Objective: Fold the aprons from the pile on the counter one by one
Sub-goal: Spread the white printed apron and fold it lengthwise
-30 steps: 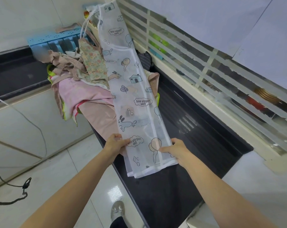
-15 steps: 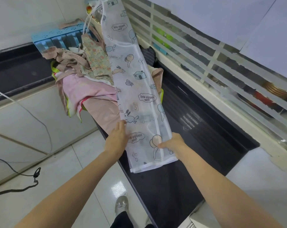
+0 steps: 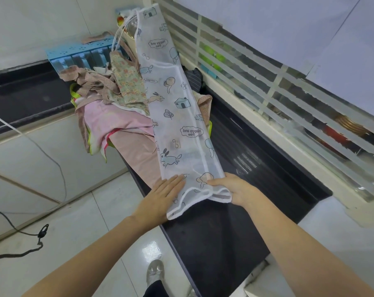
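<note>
The long, translucent white cartoon-printed apron point(image 3: 177, 125) runs lengthwise away from me across the black desk point(image 3: 214, 243), my left hand point(image 3: 162, 198) flat on its near hem and my right hand point(image 3: 237, 189) pinching that hem's other corner.

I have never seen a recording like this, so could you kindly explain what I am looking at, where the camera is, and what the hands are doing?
There is no machine here: these are a person's two bare arms, filmed by a wide-angle camera worn on the head and looking forward and down. That is why the arms enter from the bottom and straight lines look bent.

The dark surface is a counter. On it, further away, lies a pile of aprons in pink and floral cloth. Over the pile and along the counter stretches a white printed apron, folded into a long narrow strip with rabbits, houses and the words "Happy and free".

The left hand lies flat, with straight fingers, on the strip's near end. The right hand grips the near corner at the hem.
</note>
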Demonstrator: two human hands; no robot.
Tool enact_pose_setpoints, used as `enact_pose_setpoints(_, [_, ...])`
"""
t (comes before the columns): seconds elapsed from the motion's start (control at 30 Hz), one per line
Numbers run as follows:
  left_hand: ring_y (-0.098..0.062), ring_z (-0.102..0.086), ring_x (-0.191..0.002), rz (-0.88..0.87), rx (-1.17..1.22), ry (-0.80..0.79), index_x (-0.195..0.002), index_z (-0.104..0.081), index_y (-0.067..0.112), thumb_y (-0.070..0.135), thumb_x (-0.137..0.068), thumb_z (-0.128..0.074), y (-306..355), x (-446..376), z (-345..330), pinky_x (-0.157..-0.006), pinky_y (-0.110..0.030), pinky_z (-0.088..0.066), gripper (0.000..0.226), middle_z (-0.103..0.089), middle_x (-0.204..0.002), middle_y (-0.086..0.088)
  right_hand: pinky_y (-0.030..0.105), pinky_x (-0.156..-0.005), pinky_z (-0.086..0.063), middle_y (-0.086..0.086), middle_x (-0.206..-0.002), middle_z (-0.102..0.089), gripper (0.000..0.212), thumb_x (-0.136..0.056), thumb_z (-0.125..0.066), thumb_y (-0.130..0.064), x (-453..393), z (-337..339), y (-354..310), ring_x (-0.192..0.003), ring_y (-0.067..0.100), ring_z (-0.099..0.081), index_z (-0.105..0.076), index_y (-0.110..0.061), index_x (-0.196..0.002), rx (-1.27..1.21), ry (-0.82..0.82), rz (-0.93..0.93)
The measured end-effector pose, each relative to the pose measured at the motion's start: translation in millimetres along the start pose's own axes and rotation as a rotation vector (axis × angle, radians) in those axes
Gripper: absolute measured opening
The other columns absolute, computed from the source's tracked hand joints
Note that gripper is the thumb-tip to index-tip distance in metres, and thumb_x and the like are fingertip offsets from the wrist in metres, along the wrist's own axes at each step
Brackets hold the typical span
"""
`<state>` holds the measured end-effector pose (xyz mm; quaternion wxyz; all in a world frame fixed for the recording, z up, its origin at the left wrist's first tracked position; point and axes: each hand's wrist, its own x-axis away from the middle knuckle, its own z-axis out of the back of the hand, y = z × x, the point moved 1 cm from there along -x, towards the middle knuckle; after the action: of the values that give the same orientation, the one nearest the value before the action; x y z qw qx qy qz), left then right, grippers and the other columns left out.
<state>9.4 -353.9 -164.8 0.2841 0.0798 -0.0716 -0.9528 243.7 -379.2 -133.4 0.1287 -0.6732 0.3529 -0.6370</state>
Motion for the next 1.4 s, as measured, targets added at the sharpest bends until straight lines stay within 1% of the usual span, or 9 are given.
enact_pose_setpoints(0.2, [-0.023,-0.066,-0.105,-0.022,0.045,-0.005,-0.125,-0.058,0.005,0.015,-0.057,-0.089,-8,0,7,-0.086,-0.033,-0.051,0.075,-0.064,-0.122,-0.010,0.036,-0.093,-0.049,0.015,-0.129,-0.049,0.045,-0.093,-0.049,-0.006,-1,24,-4,-0.113,0.029,-0.055,-0.040,-0.013,-0.137,0.614,0.406,0.318])
enact_pose_setpoints(0.3, [-0.013,-0.063,-0.108,-0.078,-0.067,-0.096,-0.128,-0.056,0.008,0.020,-0.047,-0.093,-13,3,6,-0.093,-0.018,-0.039,0.089,-0.063,-0.125,-0.004,0.036,-0.106,-0.035,0.005,-0.155,-0.014,0.079,-0.084,-0.044,0.012,9,25,0,-0.138,0.027,-0.023,-0.019,-0.025,-0.149,1.492,0.245,0.570])
enact_pose_setpoints(0.4, [-0.016,-0.060,-0.115,-0.151,-0.147,-0.189,-0.133,-0.049,0.010,0.027,-0.048,-0.087,-15,5,-3,-0.095,-0.023,-0.042,0.095,-0.060,-0.129,-0.004,0.034,-0.112,-0.021,0.000,-0.157,-0.001,0.078,-0.087,-0.048,0.003,11,22,9,-0.143,0.022,-0.003,-0.014,-0.029,-0.150,1.834,0.090,0.609])
enact_pose_setpoints(0.67, [-0.029,0.008,-0.145,-0.085,-0.181,-0.598,-0.149,0.010,0.024,0.073,-0.069,-0.021,2,10,3,-0.116,-0.043,0.002,0.100,0.014,-0.158,-0.006,0.031,-0.090,-0.035,0.002,-0.123,-0.037,0.041,-0.082,-0.051,-0.027,26,-6,23,-0.116,0.022,-0.034,-0.044,-0.015,-0.120,1.829,-0.006,0.771])
enact_pose_setpoints(0.83, [-0.027,-0.059,-0.107,-0.080,-0.164,-0.351,-0.127,-0.040,0.018,0.072,-0.069,-0.048,22,0,-3,-0.083,-0.037,-0.052,0.079,-0.053,-0.128,-0.007,0.033,-0.087,-0.034,0.004,-0.129,-0.031,0.059,-0.082,-0.060,-0.044,28,-12,34,-0.116,0.024,-0.033,-0.037,-0.016,-0.128,1.939,-0.050,0.633])
enact_pose_setpoints(1.0, [-0.031,-0.047,-0.112,0.040,-0.150,-0.382,-0.128,-0.039,0.012,0.050,-0.085,-0.048,37,-18,1,-0.088,-0.040,-0.047,0.058,-0.042,-0.131,-0.008,0.029,-0.063,-0.036,0.008,-0.127,-0.040,0.044,-0.089,-0.055,-0.011,33,-20,38,-0.102,0.023,-0.050,-0.038,-0.008,-0.129,1.891,0.219,0.703])
enact_pose_setpoints(1.1, [-0.030,-0.047,-0.112,0.231,-0.047,-0.430,-0.124,-0.042,0.007,0.028,-0.093,-0.042,38,-37,8,-0.091,-0.039,-0.044,0.038,-0.047,-0.126,-0.011,0.024,-0.043,-0.032,0.002,-0.067,-0.054,0.027,-0.057,-0.083,-0.009,41,-21,28,-0.058,0.016,-0.053,-0.059,-0.011,-0.070,1.716,0.585,0.817])
enact_pose_setpoints(1.17, [-0.030,-0.054,-0.098,0.353,0.073,-0.375,-0.105,-0.046,0.006,0.021,-0.094,-0.038,30,-49,13,-0.080,-0.038,-0.044,0.020,-0.056,-0.109,-0.012,0.021,-0.041,-0.022,-0.006,-0.044,-0.028,0.052,-0.042,-0.090,-0.015,48,-18,19,-0.045,0.010,-0.031,-0.039,-0.021,-0.043,1.591,0.704,0.855])
enact_pose_setpoints(1.4, [-0.022,-0.041,-0.072,0.398,0.077,-0.269,-0.089,-0.032,0.013,0.023,-0.096,-0.038,27,-52,26,-0.062,-0.030,-0.029,0.013,-0.044,-0.089,-0.005,0.032,-0.094,-0.033,-0.002,-0.119,-0.040,0.035,-0.095,-0.046,-0.041,43,-22,35,-0.112,0.019,-0.033,-0.074,-0.019,-0.093,1.378,0.521,0.669])
